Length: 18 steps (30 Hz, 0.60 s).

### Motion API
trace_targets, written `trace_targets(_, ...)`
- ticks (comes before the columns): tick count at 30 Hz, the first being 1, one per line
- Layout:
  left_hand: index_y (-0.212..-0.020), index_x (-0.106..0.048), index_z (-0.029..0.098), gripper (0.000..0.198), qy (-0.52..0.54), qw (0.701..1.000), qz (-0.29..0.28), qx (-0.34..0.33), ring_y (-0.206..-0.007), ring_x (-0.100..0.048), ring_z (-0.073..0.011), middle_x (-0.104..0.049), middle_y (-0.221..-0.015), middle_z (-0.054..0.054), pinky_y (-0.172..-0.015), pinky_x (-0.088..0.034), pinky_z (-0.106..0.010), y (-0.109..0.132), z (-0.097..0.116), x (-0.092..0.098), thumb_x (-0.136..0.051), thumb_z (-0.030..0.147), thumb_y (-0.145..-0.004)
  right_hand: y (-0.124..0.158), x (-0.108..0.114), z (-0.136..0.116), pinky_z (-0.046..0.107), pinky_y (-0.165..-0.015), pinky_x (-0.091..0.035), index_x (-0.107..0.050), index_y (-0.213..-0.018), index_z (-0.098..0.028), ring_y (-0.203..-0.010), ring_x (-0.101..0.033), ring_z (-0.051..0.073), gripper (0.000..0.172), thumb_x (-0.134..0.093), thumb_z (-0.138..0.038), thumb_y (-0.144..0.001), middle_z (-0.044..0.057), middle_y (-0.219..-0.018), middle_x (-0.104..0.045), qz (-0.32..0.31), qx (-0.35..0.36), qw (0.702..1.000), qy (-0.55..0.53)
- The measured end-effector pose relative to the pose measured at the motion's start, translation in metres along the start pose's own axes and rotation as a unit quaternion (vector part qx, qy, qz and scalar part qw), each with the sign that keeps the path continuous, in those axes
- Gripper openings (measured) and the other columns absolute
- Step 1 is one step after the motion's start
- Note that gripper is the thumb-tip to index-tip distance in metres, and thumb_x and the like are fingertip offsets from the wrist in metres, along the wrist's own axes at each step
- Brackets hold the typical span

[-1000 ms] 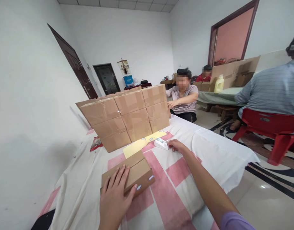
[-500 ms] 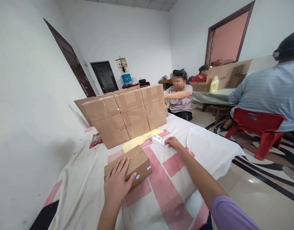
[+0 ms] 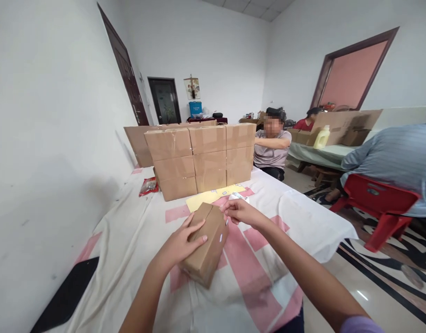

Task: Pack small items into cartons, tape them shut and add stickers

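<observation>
Box [image 3: 213, 231]: one, by the cloth-covered surface [image 3: 126, 268], in front of the stack. I can't tell if it lies quite flat.
Which way: its long side slants. One end points near me, the other away and a bit right.
Left hand [image 3: 185, 239]: one, spread over the box top, not clenched.
Right hand [image 3: 238, 212]: one, fingers bent together by the far right corner. I can't tell if they hold anything.
Stack [image 3: 209, 159]: nine boxes show in front, three by three.
Red packet [image 3: 149, 186]: one, left of the stack.
</observation>
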State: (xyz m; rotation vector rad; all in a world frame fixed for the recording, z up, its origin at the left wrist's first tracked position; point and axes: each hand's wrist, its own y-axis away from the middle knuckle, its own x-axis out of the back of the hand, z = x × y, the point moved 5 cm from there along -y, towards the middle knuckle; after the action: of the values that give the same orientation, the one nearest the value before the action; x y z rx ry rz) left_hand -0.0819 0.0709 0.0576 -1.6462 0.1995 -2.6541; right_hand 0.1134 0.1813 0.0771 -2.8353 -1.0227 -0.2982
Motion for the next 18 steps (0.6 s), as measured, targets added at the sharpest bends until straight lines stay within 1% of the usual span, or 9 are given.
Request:
trace_targets(2, -0.141, -0.054, 0.041, 0.051, 0.025, 0.998, 0.013, 0.048, -0.126, -0.061, -0.0311, -0.023, -0.168, -0.003, -0.097, -0.052, -0.040, 0.004, -0.005, -0.007, -0.047, 0.058, -0.094, -0.004, -0.012, -0.010, 0.021, -0.043, -0.033, -0.066, -0.085, -0.015, -0.040, -0.044, 0.007, 0.016, -0.057, -0.014, -0.071, 0.000, -0.065, -0.068, -0.025, -0.025, 0.999, 0.029)
trace_targets(5, -0.140, -0.056, 0.043, 0.046, 0.001, 0.994, 0.032, 0.102, -0.110, -0.070, -0.0329, -0.021, -0.168, -0.004, -0.089, -0.053, -0.046, 0.008, 0.003, -0.018, -0.037, 0.044, -0.099, -0.016, -0.023, -0.013, 0.020, -0.040, -0.027, -0.065, -0.082, -0.015, -0.039, -0.038, 0.006, 0.019, -0.053, -0.010, -0.068, -0.001, -0.059, -0.066, -0.054, -0.067, 0.994, 0.065)
trace_targets(7, -0.148, -0.044, 0.043, 0.051, -0.001, 0.993, 0.034, 0.114, -0.110, -0.070, -0.0338, -0.023, -0.168, -0.004, -0.087, -0.054, -0.048, 0.009, 0.008, -0.020, -0.032, 0.037, -0.099, -0.023, -0.029, -0.011, 0.020, -0.038, -0.022, -0.065, -0.082, -0.014, -0.038, -0.034, 0.006, 0.020, -0.051, -0.010, -0.067, -0.001, -0.057, -0.065, -0.083, -0.094, 0.987, 0.098)
trace_targets(9, -0.157, -0.025, 0.043, 0.059, 0.004, 0.992, 0.035, 0.118, -0.115, -0.067, -0.0346, -0.024, -0.167, -0.003, -0.086, -0.054, -0.048, 0.008, 0.009, -0.020, -0.031, 0.037, -0.099, -0.029, -0.032, -0.008, 0.021, -0.038, -0.020, -0.066, -0.088, -0.013, -0.040, -0.032, 0.006, 0.026, -0.051, -0.009, -0.067, 0.000, -0.058, -0.065, -0.112, -0.120, 0.978, 0.128)
trace_targets(11, -0.160, -0.012, 0.040, 0.065, 0.013, 0.992, 0.035, 0.121, -0.118, -0.066, -0.0344, -0.024, -0.167, -0.004, -0.084, -0.055, -0.045, 0.008, 0.006, -0.019, -0.033, 0.038, -0.098, -0.030, -0.036, -0.007, 0.021, -0.040, -0.021, -0.065, -0.113, -0.013, -0.043, -0.036, 0.008, 0.050, -0.052, -0.008, -0.065, -0.001, -0.062, -0.067, -0.152, -0.147, 0.968, 0.138)
trace_targets(12, -0.160, -0.010, 0.038, 0.067, 0.018, 0.992, 0.035, 0.121, -0.118, -0.065, -0.0340, -0.024, -0.167, -0.004, -0.083, -0.055, -0.044, 0.007, 0.005, -0.018, -0.034, 0.038, -0.098, -0.030, -0.039, -0.007, 0.020, -0.041, -0.023, -0.057, -0.131, -0.015, -0.045, -0.039, 0.008, 0.067, -0.052, -0.007, -0.064, -0.002, -0.065, -0.068, -0.169, -0.157, 0.964, 0.136)
trace_targets(14, -0.161, -0.008, 0.036, 0.068, 0.028, 0.992, 0.036, 0.121, -0.119, -0.065, -0.0326, -0.023, -0.168, -0.005, -0.083, -0.055, -0.041, 0.007, 0.003, -0.018, -0.035, 0.038, -0.098, -0.030, -0.044, -0.008, 0.020, -0.044, -0.026, -0.030, -0.155, -0.020, -0.049, -0.044, 0.010, 0.096, -0.054, -0.006, -0.063, -0.004, -0.067, -0.067, -0.186, -0.173, 0.957, 0.138)
trace_targets(16, -0.161, -0.006, 0.037, 0.070, 0.035, 0.991, 0.039, 0.120, -0.119, -0.064, -0.0319, -0.022, -0.168, -0.004, -0.083, -0.055, -0.040, 0.006, 0.003, -0.019, -0.036, 0.038, -0.098, -0.032, -0.048, -0.010, 0.021, -0.045, -0.028, -0.015, -0.161, -0.021, -0.050, -0.046, 0.011, 0.107, -0.057, -0.007, -0.063, -0.006, -0.065, -0.064, -0.180, -0.182, 0.953, 0.160)
trace_targets(18, -0.160, -0.009, 0.039, 0.068, 0.039, 0.991, 0.040, 0.119, -0.121, -0.064, -0.0324, -0.021, -0.168, -0.003, -0.084, -0.055, -0.041, 0.006, 0.004, -0.020, -0.037, 0.038, -0.098, -0.036, -0.053, -0.010, 0.021, -0.045, -0.028, -0.017, -0.160, -0.022, -0.050, -0.046, 0.012, 0.108, -0.059, -0.006, -0.062, -0.007, -0.062, -0.060, -0.174, -0.186, 0.949, 0.187)
